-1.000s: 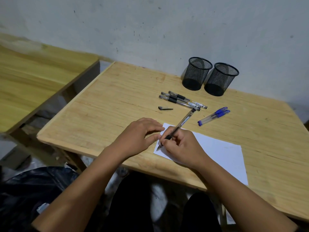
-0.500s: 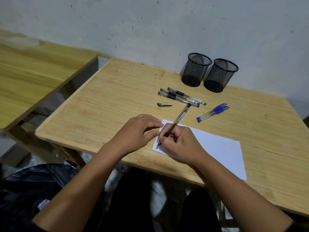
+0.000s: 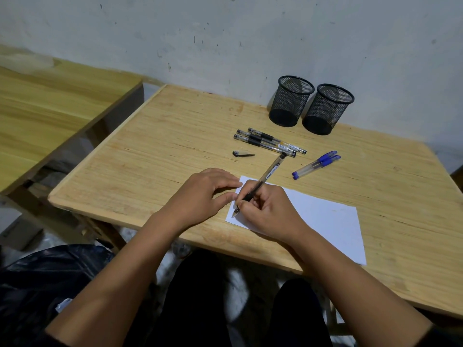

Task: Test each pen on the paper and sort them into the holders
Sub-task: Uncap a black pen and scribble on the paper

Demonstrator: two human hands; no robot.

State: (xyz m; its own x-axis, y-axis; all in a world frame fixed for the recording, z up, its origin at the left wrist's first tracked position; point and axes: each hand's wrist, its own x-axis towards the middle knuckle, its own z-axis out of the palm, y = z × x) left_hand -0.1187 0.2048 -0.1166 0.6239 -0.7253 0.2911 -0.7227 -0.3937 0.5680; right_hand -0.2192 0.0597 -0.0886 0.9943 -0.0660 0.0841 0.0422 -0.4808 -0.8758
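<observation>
Two black mesh holders are parked at the far edge of the wooden table (image 3: pixel 155 156), right by the wall — the left holder (image 3: pixel 290 101) and the right holder (image 3: pixel 327 110) are stood upright and just about touching. Only dark bottoms can be seen through the mesh, so no pens are visible inside either one.

Everything else can be placed off those holders. Just in front of them, toward the person, three black pens (image 3: pixel 269 142) are laid side by side, touching. A loose black cap (image 3: pixel 242 154) is left a bit nearer again, just beside that bunch. In front of the right holder, two blue pens (image 3: pixel 316 164) are lying together at a slant. Nearest the person, well apart from the holders, a white sheet of paper (image 3: pixel 323 216) is spread flat near the table's front edge.

The uncapped pen (image 3: pixel 265 179) is gripped in the right hand (image 3: pixel 269 211) — fingers curled round the dark grip, tip put down at the paper's left corner, barrel slanted back toward the holders. The left hand (image 3: pixel 200 194) is laid palm-down beside it, fingers only loosely bent, with the fingertips rested on the paper's left edge and nothing held.
</observation>
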